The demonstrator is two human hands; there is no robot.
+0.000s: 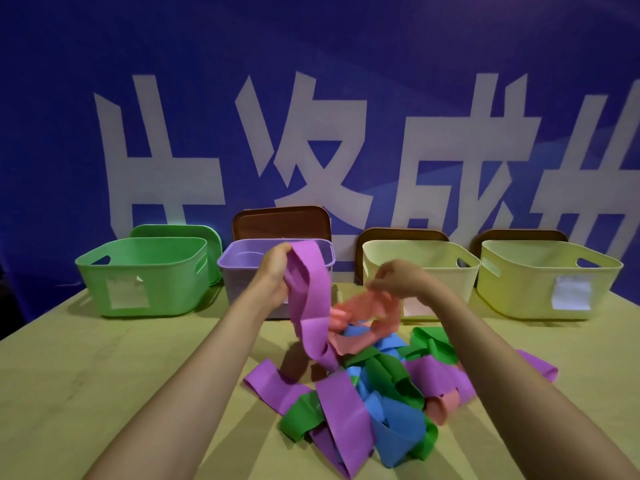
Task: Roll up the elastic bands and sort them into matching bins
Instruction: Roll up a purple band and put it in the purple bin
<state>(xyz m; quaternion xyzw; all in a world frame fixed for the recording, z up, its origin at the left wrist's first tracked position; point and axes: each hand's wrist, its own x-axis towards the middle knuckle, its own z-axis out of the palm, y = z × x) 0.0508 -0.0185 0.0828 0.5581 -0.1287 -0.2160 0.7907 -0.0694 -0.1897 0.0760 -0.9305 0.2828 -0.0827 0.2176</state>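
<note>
A tangled pile of elastic bands [374, 403] in purple, green, blue and pink lies on the table in front of me. My left hand [275, 271] grips a purple band [310, 306] and holds it raised in front of the purple bin [242, 263]; its lower end hangs into the pile. My right hand [398, 277] pinches a pink band [367, 318] lifted just above the pile. Behind stand a green bin [145, 275] at the left and two pale yellow bins [415, 261] [547, 282] at the right.
The wooden table [104, 375] carries all four bins in a row along its far edge. Lids lean upright behind them: a green one [211, 237] and brown ones [280, 221]. A blue banner with large white characters [311, 133] closes off the back.
</note>
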